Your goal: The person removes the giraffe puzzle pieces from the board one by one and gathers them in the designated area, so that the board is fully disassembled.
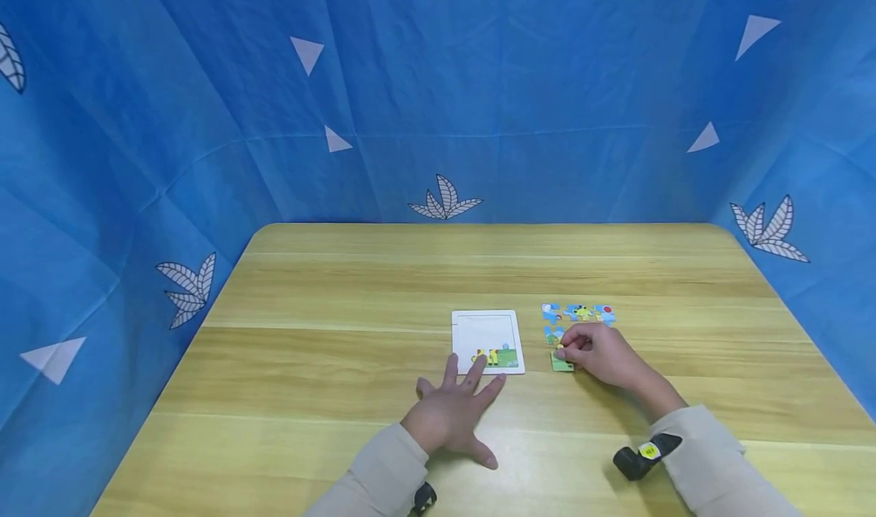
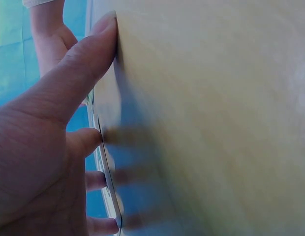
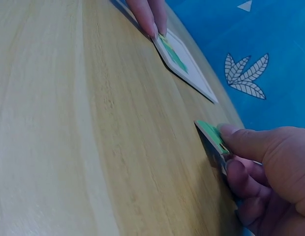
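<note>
A white puzzle board (image 1: pixel 484 328) lies on the table, with joined green and yellow puzzle pieces (image 1: pixel 507 357) in its lower right corner. My left hand (image 1: pixel 448 417) is spread out, its fingertips on the near edge of the board. To the right of the board, my right hand (image 1: pixel 605 356) pinches a green puzzle piece (image 3: pixel 210 134) between thumb and fingers. In the right wrist view one side of this piece is tilted up off the table. Part of it is hidden behind the fingers.
Several loose puzzle pieces (image 1: pixel 580 312) lie in a row beyond my right hand, and a blue-green piece (image 1: pixel 553 335) sits just below them. Blue patterned cloth (image 1: pixel 499 99) hangs around the wooden table (image 1: pixel 328 395).
</note>
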{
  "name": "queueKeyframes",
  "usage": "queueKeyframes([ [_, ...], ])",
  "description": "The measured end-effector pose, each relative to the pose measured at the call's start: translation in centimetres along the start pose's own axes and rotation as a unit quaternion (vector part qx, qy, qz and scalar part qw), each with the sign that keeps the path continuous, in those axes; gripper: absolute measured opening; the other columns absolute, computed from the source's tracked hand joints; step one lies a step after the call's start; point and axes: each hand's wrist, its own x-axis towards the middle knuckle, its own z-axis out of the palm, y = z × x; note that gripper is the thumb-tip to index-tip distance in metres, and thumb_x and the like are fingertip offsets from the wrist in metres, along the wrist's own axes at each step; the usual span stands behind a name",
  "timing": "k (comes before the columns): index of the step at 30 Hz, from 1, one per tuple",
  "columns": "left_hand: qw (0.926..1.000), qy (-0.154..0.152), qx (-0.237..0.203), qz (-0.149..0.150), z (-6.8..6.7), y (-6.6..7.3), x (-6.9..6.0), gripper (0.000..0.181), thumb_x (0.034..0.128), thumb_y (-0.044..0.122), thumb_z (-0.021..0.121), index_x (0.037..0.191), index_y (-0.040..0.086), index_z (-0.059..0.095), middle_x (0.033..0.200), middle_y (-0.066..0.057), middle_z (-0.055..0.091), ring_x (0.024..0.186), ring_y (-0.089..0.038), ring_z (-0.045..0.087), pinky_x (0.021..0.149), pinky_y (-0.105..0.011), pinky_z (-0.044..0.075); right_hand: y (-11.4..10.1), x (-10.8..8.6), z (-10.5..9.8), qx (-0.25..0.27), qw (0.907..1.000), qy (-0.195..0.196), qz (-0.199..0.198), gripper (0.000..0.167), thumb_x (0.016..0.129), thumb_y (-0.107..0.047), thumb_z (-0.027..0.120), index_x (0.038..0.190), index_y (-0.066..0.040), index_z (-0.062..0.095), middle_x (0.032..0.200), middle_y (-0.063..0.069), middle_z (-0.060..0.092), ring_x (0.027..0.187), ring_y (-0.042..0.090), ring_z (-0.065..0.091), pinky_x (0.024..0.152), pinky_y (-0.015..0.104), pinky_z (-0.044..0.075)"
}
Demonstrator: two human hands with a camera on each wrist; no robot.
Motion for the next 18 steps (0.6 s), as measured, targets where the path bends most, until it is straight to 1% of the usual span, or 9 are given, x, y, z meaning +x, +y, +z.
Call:
queueKeyframes([
  [8,1.0,0.005,-0.003,0.0,-0.16,0.02,-0.06,0.115,0.0549,0.071,0.073,0.15,0.038,0.016,0.16,0.001,0.004,0.142,-0.044,0.01,0.087,-0.071,0.031,-0.2,0.07,0.21,-0.012,0.9999,0.009,0.004,0.014,0.083,-0.015,0.072,0.086,-0.005,0.062,0.073,0.0,0.06,0.062,0.009,0.053,0.056,0.021,0.044],
  [18,1.0,-0.002,0.0,0.001,-0.08,0.03,0.01,0.114,0.0566,0.072,0.071,0.15,0.039,0.015,0.16,0.001,0.004,0.142,-0.043,0.009,0.088,-0.07,0.032,-0.2,0.05,0.42,-0.024,0.9995,0.015,0.011,0.019,0.083,-0.019,0.072,0.088,-0.004,0.061,0.074,0.0,0.059,0.063,0.01,0.051,0.055,0.021,0.042],
])
